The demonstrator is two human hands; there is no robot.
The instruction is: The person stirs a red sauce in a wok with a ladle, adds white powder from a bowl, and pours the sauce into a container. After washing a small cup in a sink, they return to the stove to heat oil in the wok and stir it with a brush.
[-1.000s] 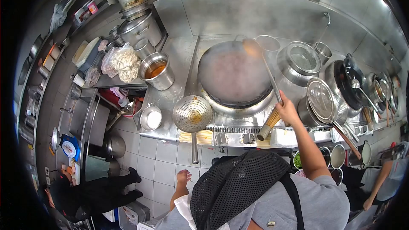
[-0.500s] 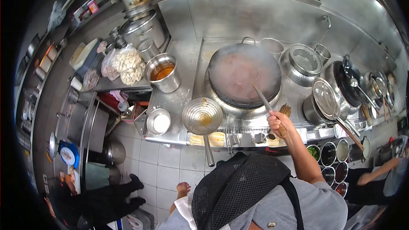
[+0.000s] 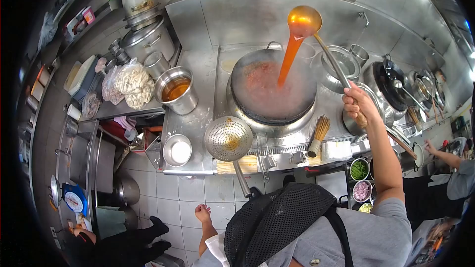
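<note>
The ladle [image 3: 329, 58] is held by the right hand [image 3: 358, 105], the grip pressed together around the handle's lower end. Its long axis is slanted up and leftward from the grip, so the bowl is raised high over the wok [image 3: 302, 106], into which red liquid [image 3: 287, 62] is streamed. The left hand [image 3: 203, 213], loosely spread and empty, is hung below the worktop [image 3: 198, 99], farther off.

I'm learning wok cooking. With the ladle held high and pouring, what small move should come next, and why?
Probably lower the ladle toward the wok: the right hand holds it tipped high above, and the orange sauce falls in a long stream, so it may splash.
</note>
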